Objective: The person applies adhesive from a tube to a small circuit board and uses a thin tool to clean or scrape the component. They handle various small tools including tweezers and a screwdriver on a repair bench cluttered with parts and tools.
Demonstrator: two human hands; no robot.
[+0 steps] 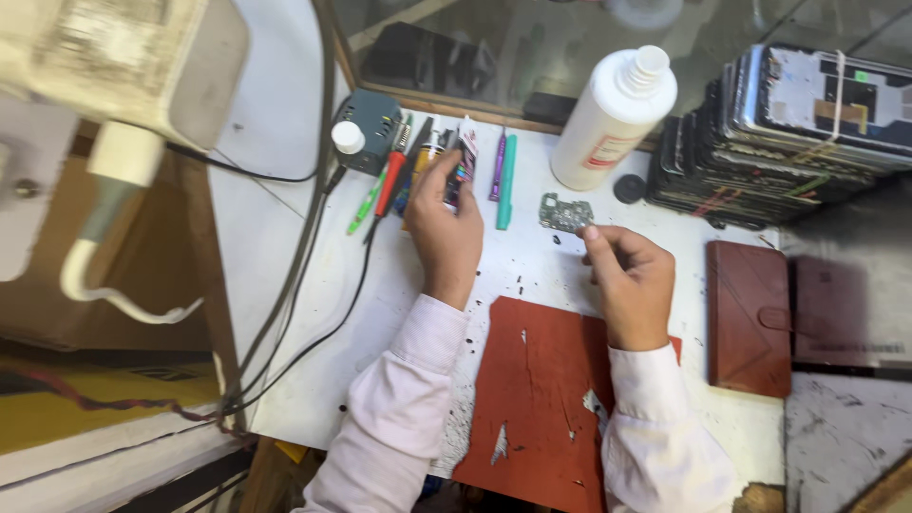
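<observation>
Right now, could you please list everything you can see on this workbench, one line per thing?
white plastic bottle: one, white, back of bench, uncapped
black cap: one, black, beside the bottle's base
circuit board: one, grey-green, at the right fingers
small tube: one, white with dark print, in the left hand
pens and tools: several, green, red, purple, teal, along the back
stack of phone screens: one pile, dark, far right
wallet case: one, brown, right
red mat: one, worn, near edge
left hand: holds the tube
right hand: fingertips on the board
</observation>
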